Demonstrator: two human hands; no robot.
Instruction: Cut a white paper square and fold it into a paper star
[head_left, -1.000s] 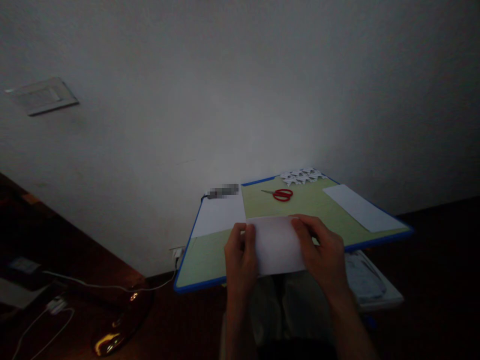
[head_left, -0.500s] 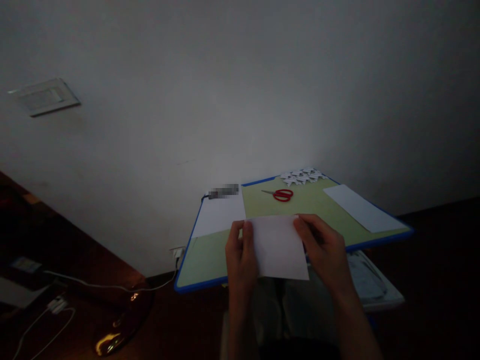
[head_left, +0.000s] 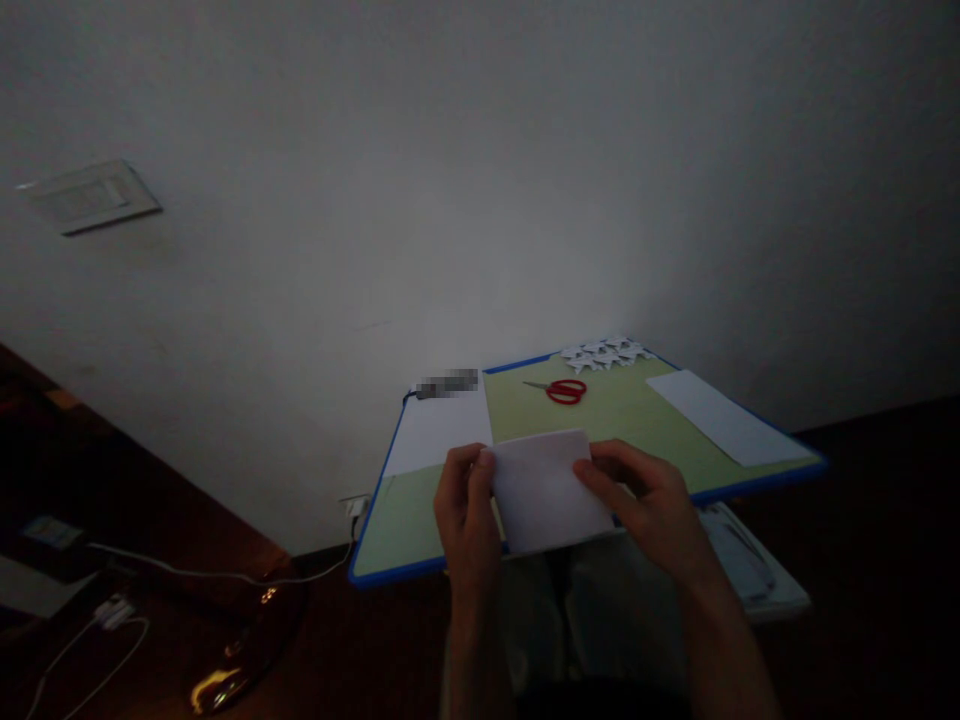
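A small, roughly square sheet of white paper (head_left: 551, 493) is held up over the near edge of the table. My left hand (head_left: 466, 510) pinches its upper left corner, thumb on the facing side. At the right edge my right hand (head_left: 649, 500) grips it, with the thumb on the front and the fingers behind. Beyond the paper, red-handled scissors (head_left: 564, 391) lie with their blades pointing left. Several small folded white paper pieces (head_left: 606, 353) sit in rows at the table's back edge.
The green tabletop (head_left: 517, 400) has a blue rim and stands against a wall. Larger white sheets lie at its left (head_left: 439, 430) and right (head_left: 727, 420). A pixelated dark object (head_left: 448, 383) rests at the back left. A white cable (head_left: 217, 573) runs to a wall plug (head_left: 355, 507).
Both hands have shifted slightly left with the paper, which is now tilted. My right thumb has slid from the upper right corner down along the right side.
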